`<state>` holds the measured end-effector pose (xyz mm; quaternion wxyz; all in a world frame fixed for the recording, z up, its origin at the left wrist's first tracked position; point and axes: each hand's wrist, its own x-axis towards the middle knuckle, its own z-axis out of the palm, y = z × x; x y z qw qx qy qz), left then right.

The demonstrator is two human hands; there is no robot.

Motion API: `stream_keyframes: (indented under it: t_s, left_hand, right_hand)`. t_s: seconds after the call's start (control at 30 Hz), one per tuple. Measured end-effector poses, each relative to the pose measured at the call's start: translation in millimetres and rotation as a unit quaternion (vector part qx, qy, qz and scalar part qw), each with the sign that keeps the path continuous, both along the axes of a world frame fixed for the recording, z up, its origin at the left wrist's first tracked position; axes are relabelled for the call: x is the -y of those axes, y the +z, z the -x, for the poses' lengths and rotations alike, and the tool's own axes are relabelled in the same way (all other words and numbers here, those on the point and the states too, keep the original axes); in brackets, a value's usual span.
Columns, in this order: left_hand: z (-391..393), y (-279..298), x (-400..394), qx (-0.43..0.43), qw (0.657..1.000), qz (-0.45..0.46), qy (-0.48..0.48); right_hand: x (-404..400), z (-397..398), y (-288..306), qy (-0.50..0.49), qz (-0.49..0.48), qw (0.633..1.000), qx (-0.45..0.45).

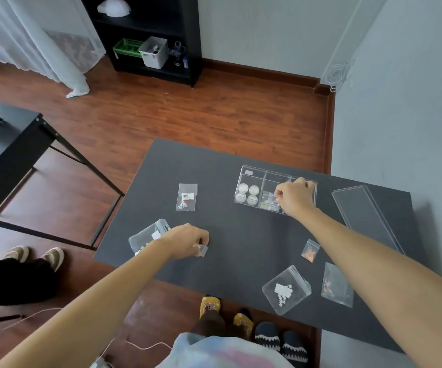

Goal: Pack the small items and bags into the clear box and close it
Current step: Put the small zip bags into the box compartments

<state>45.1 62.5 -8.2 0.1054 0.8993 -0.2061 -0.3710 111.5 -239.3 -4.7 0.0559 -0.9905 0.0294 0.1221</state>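
Dark grey table (pixel 241 248) carries clear box (pixel 251 181), lid (pixel 366 216), several small bags (pixel 186 197).

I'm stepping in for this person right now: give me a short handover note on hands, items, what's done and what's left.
Right hand is over the clear box, lowering a small bag into the middle compartment.
Left hand pinches a tiny bag on the table.
Done: four round white containers sit in the box's left compartment.
Left: barcode bag, two flower bags, two bags with orange bits, then the lid, lying right of the box.
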Motion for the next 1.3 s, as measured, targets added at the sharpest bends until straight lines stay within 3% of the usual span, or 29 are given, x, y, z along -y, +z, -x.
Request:
stream_keyframes:
  t_s: [0.23,0.63,0.9,1.3]
  left_hand:
    - [-10,15,26,0.053,0.982,0.155,0.091]
    - [-61,47,104,0.083,0.939,0.275,0.188]
    - [-91,48,157,0.121,0.938,0.253,0.203]
    - [-101,20,179,0.127,0.974,0.131,0.136]
  right_hand:
    - [0,-2,4,0.034,0.035,0.999,-0.009]
    - [29,37,28,-0.008,-0.112,0.984,0.136]
    - [55,106,23,-0.097,-0.184,0.959,0.192]
    - [66,142,-16,-0.17,-0.121,0.978,0.017]
